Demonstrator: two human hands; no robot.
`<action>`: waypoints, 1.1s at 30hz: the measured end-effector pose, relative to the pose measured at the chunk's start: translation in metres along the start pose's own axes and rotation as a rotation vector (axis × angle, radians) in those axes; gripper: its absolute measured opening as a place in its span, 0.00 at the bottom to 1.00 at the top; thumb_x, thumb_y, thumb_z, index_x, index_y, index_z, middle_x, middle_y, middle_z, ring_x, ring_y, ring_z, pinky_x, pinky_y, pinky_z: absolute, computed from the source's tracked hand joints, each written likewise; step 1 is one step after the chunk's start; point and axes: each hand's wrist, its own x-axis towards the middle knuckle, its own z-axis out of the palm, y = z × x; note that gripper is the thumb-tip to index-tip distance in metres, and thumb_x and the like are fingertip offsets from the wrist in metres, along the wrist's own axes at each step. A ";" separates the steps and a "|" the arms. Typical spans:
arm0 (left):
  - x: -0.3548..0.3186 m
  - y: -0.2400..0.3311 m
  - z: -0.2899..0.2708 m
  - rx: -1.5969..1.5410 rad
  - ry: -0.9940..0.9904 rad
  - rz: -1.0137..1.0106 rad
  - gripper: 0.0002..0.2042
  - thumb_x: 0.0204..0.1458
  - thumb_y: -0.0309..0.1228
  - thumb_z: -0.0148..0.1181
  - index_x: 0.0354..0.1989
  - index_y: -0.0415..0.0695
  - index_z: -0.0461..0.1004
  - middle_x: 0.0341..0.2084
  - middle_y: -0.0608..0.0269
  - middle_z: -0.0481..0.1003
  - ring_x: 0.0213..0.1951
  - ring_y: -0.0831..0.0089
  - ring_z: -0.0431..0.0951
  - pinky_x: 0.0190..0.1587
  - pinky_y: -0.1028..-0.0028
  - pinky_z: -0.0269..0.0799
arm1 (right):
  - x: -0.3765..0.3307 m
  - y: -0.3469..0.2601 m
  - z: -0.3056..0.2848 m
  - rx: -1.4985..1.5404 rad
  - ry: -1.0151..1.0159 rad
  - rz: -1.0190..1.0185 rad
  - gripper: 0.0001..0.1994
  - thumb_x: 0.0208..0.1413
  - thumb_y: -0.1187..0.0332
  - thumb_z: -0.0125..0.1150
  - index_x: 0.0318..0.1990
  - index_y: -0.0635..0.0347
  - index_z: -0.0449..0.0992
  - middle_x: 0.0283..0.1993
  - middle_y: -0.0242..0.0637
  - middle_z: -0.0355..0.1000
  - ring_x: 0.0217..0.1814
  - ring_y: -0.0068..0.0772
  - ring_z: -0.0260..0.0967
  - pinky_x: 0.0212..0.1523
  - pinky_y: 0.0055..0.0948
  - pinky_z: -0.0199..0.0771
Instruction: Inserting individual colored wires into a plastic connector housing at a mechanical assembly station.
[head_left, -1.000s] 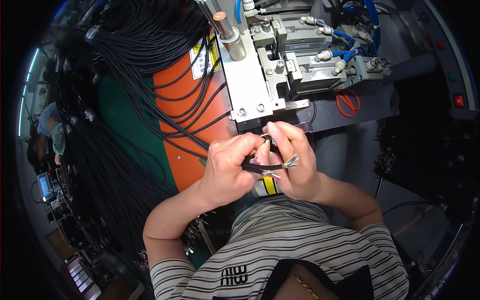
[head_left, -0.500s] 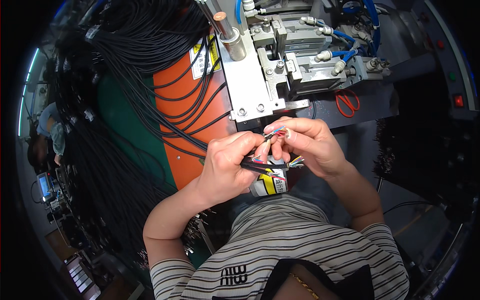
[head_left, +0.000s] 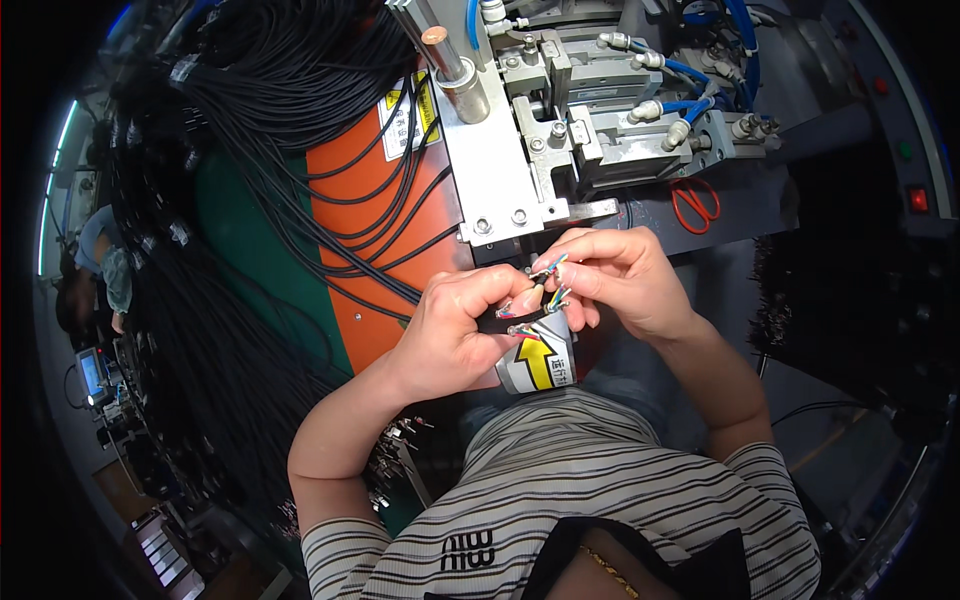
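both hands (head_left: 440, 335) (head_left: 640, 290) pinch cables (head_left: 493, 322) (wires (head_left: 553, 266) splayed)

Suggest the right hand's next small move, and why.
Probably spread the coloured wires slightly: the right hand has thumb and forefinger at one cable's exposed wires, the left hand holds the black cables just behind, and those wire ends look close together.

Striped pale shirt (head_left: 610, 480), short sleeves (head_left: 345, 545), black collar (head_left: 715, 572), gold-coloured chain (head_left: 606, 572)
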 end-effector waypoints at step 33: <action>-0.009 -0.002 0.008 0.649 0.065 0.250 0.28 0.29 0.19 0.64 0.48 0.37 0.73 0.26 0.61 0.67 0.24 0.67 0.71 0.25 0.70 0.68 | -0.003 0.002 0.010 -1.432 0.196 -0.524 0.02 0.49 0.76 0.60 0.29 0.64 0.74 0.28 0.38 0.69 0.24 0.41 0.71 0.23 0.33 0.69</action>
